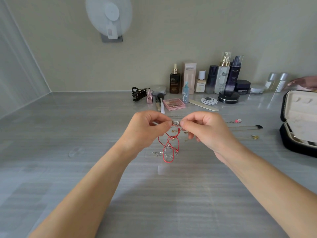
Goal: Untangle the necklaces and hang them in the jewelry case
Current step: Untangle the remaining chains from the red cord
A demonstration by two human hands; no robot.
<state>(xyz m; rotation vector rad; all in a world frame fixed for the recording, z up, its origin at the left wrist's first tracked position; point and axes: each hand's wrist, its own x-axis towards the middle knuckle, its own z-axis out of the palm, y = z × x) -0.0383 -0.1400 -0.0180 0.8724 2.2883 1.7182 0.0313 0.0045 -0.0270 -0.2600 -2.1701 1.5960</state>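
Two hands work over one tangle. The left hand (151, 127) and right hand (205, 129) each pinch a small white pendant (176, 123) between thumb and forefinger, other fingers curled, holding it above the table (68, 169). From the pendant one red cord (171, 146) hangs in loose crossed loops, its lower end on the table, knotted with one silver chain (162, 152). Small gold bits (186, 140) below the right hand may belong to the tangle; they are too fine to tell.

Three necklaces lie stretched out to the right, apart from each other: one with a pink charm (238, 120), one with a dark charm (258, 126), one with a gold charm (255, 136). The right hand hides their left ends. One case (284, 117) stands open at the right edge.

Behind the hands are one hair claw (139, 94), one pink palette (174, 103), one nail file (203, 105) and a row of bottles (221, 78) along the wall.
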